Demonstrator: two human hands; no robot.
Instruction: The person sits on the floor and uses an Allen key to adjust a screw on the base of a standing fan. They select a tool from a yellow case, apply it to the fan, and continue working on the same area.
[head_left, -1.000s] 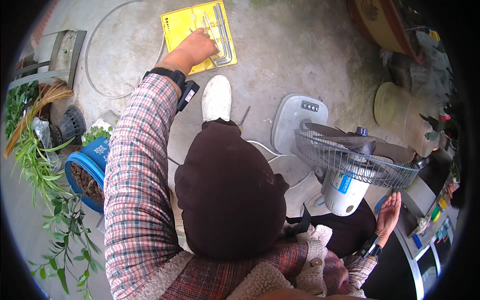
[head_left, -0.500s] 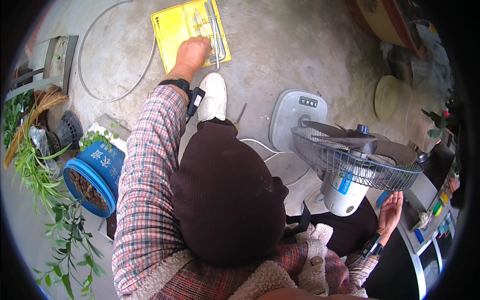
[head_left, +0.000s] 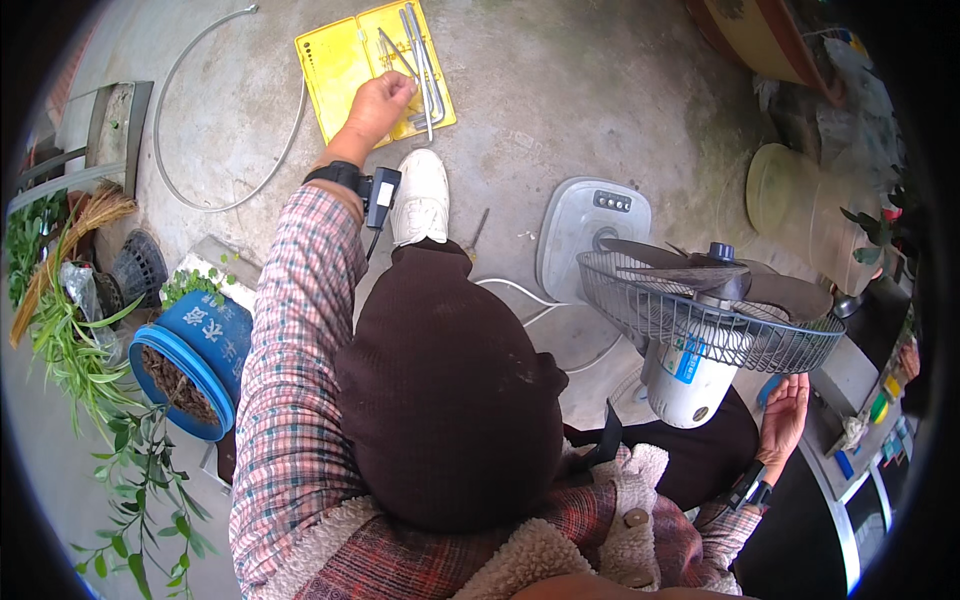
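Left hand (head_left: 377, 103), fingers curled, touches the far yellow case (head_left: 340, 62); right hand (head_left: 783, 418), fingers spread, cups the fan (head_left: 690, 330).

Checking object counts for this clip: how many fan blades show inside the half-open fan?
3 blades show: one at left, one in front, one at right, above the rear grille; more may be hidden.

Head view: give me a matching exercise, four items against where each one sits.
Things:
1. yellow tool case
2. left hand
3. right hand
4. blue pot

Places:
A. beside the green plants, at the left
B. open on the concrete floor, at the top
C. just below the fan's white motor housing
D. reaching onto the metal keys in the case

Pairs: 1-B, 2-D, 3-C, 4-A
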